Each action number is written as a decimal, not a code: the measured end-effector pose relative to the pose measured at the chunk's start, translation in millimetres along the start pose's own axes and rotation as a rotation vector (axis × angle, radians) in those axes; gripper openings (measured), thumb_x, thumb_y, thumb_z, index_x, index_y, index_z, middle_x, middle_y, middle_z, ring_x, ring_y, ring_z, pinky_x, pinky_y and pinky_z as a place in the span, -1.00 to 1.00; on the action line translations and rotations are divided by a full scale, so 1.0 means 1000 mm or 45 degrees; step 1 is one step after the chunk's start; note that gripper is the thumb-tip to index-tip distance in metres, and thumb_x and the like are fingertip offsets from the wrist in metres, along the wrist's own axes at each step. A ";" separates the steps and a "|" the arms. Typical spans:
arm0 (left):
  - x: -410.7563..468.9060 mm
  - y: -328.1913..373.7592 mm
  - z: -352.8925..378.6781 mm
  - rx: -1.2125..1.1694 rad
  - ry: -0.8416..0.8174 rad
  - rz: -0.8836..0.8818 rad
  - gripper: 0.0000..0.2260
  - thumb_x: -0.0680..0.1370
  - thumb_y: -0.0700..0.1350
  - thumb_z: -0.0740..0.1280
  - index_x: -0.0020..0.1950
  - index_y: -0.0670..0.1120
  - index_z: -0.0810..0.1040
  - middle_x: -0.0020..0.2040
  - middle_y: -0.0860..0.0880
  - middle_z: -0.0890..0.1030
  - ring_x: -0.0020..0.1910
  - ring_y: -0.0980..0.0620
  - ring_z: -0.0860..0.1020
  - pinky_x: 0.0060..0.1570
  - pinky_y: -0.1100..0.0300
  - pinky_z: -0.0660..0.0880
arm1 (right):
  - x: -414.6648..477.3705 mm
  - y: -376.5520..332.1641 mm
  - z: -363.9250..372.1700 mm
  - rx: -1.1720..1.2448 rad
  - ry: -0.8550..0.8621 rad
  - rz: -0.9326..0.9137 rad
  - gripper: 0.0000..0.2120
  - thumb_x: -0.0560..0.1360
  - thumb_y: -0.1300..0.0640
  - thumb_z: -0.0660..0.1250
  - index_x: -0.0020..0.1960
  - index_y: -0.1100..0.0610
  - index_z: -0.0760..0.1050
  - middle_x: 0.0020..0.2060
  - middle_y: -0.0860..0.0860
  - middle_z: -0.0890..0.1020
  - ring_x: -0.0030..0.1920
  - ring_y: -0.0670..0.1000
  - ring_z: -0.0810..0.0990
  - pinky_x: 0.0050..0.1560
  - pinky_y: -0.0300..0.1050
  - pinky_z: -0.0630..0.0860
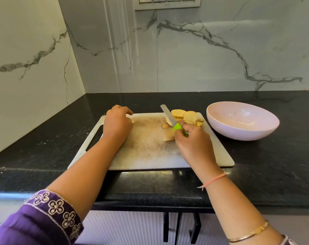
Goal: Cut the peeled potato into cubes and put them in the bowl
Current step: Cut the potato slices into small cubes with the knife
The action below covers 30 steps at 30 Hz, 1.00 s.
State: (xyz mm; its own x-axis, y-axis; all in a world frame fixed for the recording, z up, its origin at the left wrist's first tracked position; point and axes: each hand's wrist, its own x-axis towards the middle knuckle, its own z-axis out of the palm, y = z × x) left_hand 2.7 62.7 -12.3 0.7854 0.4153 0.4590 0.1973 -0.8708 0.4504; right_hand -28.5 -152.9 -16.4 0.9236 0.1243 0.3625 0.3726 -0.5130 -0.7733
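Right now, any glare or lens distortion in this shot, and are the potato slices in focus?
Head view: glare streaks the wall tile and a bright strip lies on the counter by the board; the wide lens stretches the frame's edges; the slices and the knife look sharp; the bowl shows soft highlights.

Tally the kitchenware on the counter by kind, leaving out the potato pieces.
cutting board: 1
knife: 1
bowl: 1
Total: 3
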 end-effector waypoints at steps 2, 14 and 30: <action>-0.004 0.007 0.000 -0.003 -0.006 0.059 -0.70 0.54 -0.30 0.19 0.18 -0.09 0.59 0.23 -0.09 0.52 0.24 -0.11 0.42 0.18 0.12 0.37 | 0.000 -0.001 -0.003 0.063 0.004 0.036 -0.69 0.58 0.11 0.18 0.29 0.04 0.51 -0.19 0.00 0.65 -0.48 -0.09 0.35 -0.47 -0.22 0.27; -0.015 0.064 0.026 -0.266 -0.464 0.146 -0.74 0.48 -0.01 0.43 0.08 -0.06 0.47 0.06 0.01 0.60 -0.06 0.09 0.52 -0.13 0.25 0.43 | -0.001 -0.002 -0.003 0.106 -0.008 0.092 -0.65 0.57 0.12 0.18 0.34 0.04 0.47 -0.25 -0.06 0.62 -0.50 -0.11 0.33 -0.55 -0.35 0.24; -0.014 0.035 0.006 -0.289 -0.445 0.096 -0.74 0.48 -0.09 0.43 0.04 0.03 0.37 0.03 0.05 0.62 -0.03 0.10 0.55 -0.13 0.29 0.41 | -0.002 -0.001 -0.005 -0.047 0.002 0.002 -0.67 0.58 0.09 0.16 0.30 0.04 0.50 -0.15 0.03 0.65 -0.44 -0.08 0.37 -0.46 -0.24 0.23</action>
State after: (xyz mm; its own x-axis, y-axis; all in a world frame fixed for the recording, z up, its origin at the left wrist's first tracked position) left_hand 2.7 25.0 -7.7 0.9520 0.2047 0.2277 0.0282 -0.7991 0.6006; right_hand -31.3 -157.5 -14.0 0.9242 0.1221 0.3618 0.3672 -0.5443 -0.7543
